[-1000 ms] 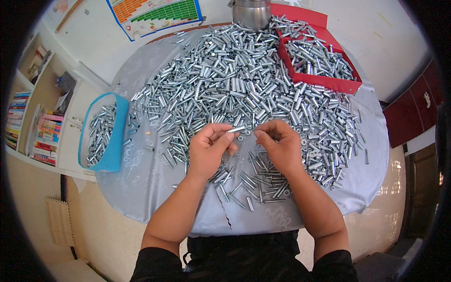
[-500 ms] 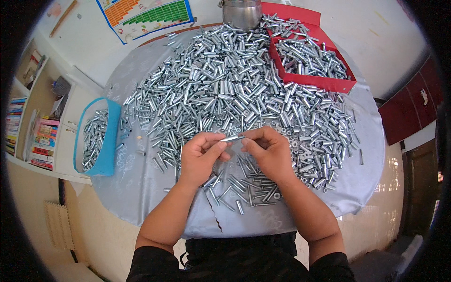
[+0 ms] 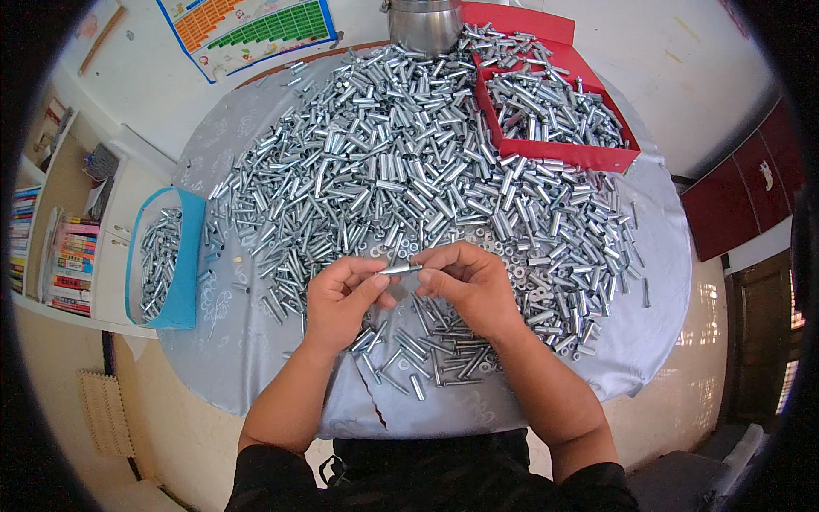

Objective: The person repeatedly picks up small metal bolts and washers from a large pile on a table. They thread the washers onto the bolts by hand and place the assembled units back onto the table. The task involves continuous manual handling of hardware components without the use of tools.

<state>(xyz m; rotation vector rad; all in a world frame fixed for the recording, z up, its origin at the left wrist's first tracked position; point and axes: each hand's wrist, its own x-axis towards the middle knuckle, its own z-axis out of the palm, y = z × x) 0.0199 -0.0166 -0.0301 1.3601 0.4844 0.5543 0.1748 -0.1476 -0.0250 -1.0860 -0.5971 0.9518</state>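
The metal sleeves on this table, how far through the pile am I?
Early on, it seems. Some sleeves lie in the blue bin and red tray. The left hand and right hand hold one metal sleeve between them. The big loose pile across the table remains.

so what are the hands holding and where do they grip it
One small metal sleeve, lying level between both hands: left hand pinches its left end, right hand its right end.

Steel pot (image 3: pixel 424 24) — top cut off (upper edge)
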